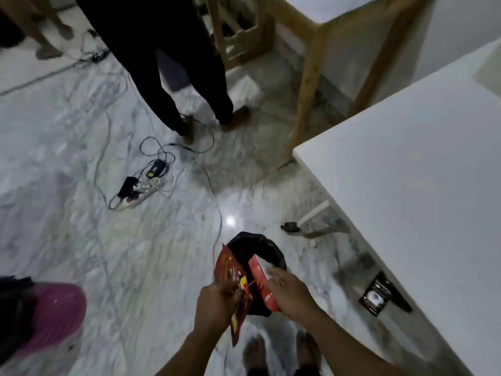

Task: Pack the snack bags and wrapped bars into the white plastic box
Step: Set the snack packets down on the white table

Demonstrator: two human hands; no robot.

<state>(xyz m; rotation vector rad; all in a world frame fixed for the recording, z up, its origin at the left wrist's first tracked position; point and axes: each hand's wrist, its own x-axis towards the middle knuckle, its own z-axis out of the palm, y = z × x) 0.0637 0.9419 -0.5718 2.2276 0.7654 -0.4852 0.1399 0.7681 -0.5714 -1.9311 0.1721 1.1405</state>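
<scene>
The left hand (pixel 214 308) is gripping a red snack bag (pixel 233 283), and the right hand (pixel 290 294) is closing on a second red packet (pixel 261 280), both over a black bag (pixel 257 248) above the marble floor (pixel 81 158), beside the white bench (pixel 406 172).

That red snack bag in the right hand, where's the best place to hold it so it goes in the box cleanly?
Probably by its lower edge, from the right side, as the right hand grips it now. The red snack bag stands nearly upright and flat over a black bag, its top end free. The white plastic box isn't in view, so the approach to it can't be judged.
</scene>
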